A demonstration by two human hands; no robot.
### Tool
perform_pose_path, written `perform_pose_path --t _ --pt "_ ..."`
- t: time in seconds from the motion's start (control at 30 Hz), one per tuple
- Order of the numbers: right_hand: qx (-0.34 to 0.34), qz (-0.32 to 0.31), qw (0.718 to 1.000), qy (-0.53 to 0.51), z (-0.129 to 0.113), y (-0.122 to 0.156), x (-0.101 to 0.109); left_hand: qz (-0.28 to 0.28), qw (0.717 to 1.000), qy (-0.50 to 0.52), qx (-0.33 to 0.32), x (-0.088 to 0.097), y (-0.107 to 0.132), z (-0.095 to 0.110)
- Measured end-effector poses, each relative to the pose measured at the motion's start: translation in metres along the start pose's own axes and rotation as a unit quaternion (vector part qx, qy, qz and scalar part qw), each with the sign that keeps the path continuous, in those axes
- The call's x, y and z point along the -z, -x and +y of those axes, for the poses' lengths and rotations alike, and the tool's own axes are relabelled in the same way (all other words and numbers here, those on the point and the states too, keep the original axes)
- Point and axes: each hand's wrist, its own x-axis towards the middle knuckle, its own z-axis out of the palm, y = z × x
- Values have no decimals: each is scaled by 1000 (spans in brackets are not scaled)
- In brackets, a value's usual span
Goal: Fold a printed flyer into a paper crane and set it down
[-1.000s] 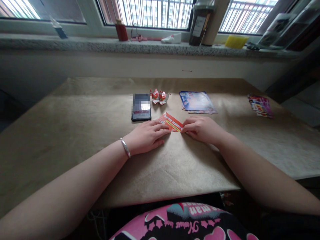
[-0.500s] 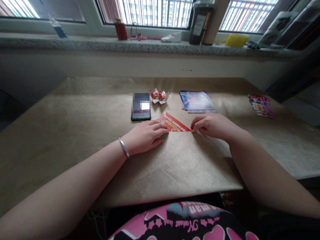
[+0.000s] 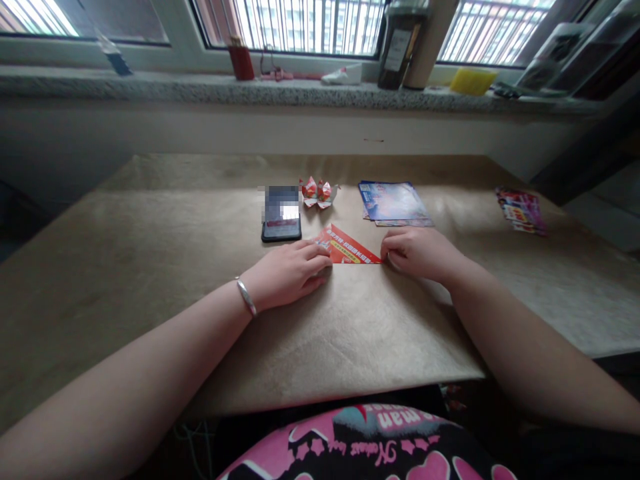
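Note:
A folded red paper with yellow print lies flat on the tan table as a triangle. My left hand, a silver bracelet on its wrist, presses the paper's left end with its fingers laid flat. My right hand has its fingers curled and pinched at the paper's right tip. A small red and white folded paper figure stands behind the paper, next to a dark phone.
A stack of blue printed sheets lies behind my right hand. A pink leaflet sits near the right edge. The stone windowsill carries a red cup, a dark jar and a yellow sponge.
My right hand slid to the right along the paper's lower edge, baring more of the red triangle, and now rests at its right tip. My left hand stayed put.

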Motion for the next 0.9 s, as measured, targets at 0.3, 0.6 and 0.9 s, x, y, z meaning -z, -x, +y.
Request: perform_pose_path --t 0.3,0.6,0.9 --pt "-1 29 999 -21 -18 -9 -6 12 1000 -25 -4 3 -2 2" --pt "21 14 999 -36 -17 -9 -9 15 981 -97 165 10 1 4" --pt "32 21 996 -79 -18 -11 -10 47 983 -61 166 3 0 6"
